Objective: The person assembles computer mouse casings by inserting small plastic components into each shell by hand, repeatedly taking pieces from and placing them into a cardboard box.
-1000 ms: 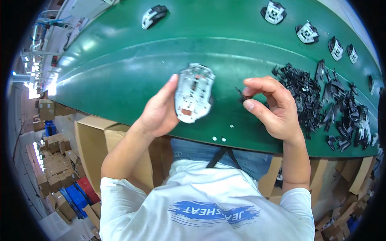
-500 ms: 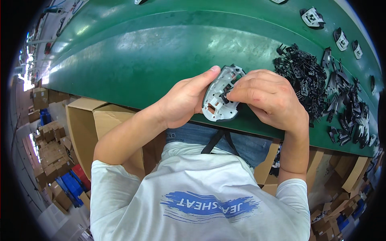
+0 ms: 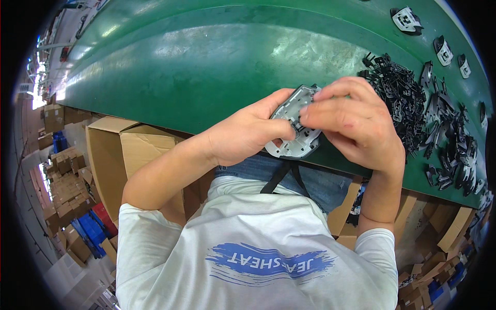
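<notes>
Just above the table's near edge, my left hand [image 3: 250, 126] is closed around a mouse-like plastic shell [image 3: 293, 109], pale grey inside with a dark rim. Its thumb presses into the hollow, beside a small black plastic part [image 3: 296, 124] seated near the middle. My right hand [image 3: 356, 116] bends over the shell's right side, fingertips touching it close to the black part. The palm side of this hand is hidden, and so is part of the shell's right edge.
A heap of small black plastic parts [image 3: 398, 95] lies on the green table [image 3: 206, 72] to my right. Beside it is a pile of curved black pieces [image 3: 457, 150]. Several white-and-black shells [image 3: 407, 21] sit farther back. An open cardboard box [image 3: 147, 155] stands below the edge at left.
My left thumb has moved from the shell's outer rim into its hollow, against the black part. My right fingers have loosened from their pinch on that part and spread along the shell's right side.
</notes>
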### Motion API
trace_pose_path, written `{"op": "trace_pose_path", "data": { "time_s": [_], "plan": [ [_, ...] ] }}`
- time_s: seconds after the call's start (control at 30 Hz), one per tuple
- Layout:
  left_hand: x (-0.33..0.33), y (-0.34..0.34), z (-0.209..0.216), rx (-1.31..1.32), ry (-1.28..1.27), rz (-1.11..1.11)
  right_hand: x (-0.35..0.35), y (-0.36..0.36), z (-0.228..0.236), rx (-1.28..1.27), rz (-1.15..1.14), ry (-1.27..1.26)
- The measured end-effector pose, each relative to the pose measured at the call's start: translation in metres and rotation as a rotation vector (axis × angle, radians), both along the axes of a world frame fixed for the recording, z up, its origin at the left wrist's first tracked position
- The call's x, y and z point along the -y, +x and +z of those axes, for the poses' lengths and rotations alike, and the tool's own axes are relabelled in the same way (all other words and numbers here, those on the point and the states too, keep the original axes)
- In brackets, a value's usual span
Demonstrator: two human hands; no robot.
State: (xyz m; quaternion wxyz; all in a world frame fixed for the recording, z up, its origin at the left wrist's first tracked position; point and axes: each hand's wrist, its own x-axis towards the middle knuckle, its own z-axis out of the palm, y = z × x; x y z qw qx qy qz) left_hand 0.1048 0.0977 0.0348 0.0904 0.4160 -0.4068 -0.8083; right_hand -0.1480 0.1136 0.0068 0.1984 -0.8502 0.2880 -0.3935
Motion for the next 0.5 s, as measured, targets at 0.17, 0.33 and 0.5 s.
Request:
{"op": "trace_pose_path", "data": {
  "time_s": [0.17,0.33,0.5],
  "plan": [
    [-0.012,-0.008,-0.006,-0.025,-0.155,0.186,0.005,-0.004,0.003,-0.018,-0.077,-0.014],
    [-0.017,-0.007,-0.022,-0.02,-0.302,0.303,0.0,0.006,0.002,-0.042,-0.187,0.135],
    [-0.024,-0.009,-0.023,-0.027,-0.266,0.325,-0.004,0.02,-0.005,-0.027,-0.287,0.107]
  ]
}}
